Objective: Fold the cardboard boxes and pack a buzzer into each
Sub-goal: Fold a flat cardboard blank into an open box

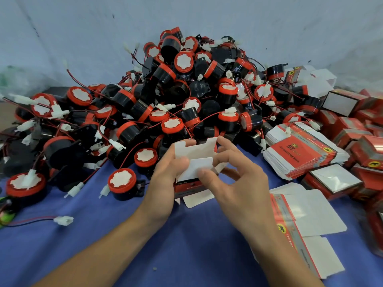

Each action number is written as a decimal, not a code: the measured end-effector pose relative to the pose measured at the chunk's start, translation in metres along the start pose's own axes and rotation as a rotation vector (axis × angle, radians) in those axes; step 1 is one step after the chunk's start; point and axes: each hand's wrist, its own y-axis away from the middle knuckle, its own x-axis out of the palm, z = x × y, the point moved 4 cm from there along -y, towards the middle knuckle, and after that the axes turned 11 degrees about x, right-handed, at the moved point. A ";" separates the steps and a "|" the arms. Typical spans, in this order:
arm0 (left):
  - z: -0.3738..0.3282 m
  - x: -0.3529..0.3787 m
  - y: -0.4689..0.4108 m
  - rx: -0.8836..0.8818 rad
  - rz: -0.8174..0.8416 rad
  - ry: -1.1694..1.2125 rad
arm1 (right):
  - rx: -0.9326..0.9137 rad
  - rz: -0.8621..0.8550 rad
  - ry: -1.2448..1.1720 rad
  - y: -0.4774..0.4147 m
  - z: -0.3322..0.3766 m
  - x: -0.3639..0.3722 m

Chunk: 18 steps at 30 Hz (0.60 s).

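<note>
Head view. Blue-covered counter (186, 255) carries everything. Buzzer heap (186, 90) fills the far edge and spreads toward the left edge, wires tangled. Folded boxes (342, 102) crowd the right edge, with a stack of flat blanks (300, 154) just inside them.

Left hand (165, 183) grips the cardboard box (196, 160) from its left side, thumb pressed on a white flap. Right hand (238, 183) pinches it from the right, fingers curled behind the tall far flap. The box is held above mid-counter, just before the heap, with its end flaps not yet tucked.

Judgement: end-closing step.
- Keep the body square with the left hand.
- Fold the small side flaps in first.
- Crease the tuck flap on its score, then slide the tab in without buckling.

Single buzzer (122, 183) stands nearest, left of the hands. It is a likely next pick.
</note>
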 end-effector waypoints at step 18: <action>-0.010 -0.005 -0.008 -0.199 0.004 -0.124 | 0.118 0.187 -0.303 -0.014 -0.015 -0.006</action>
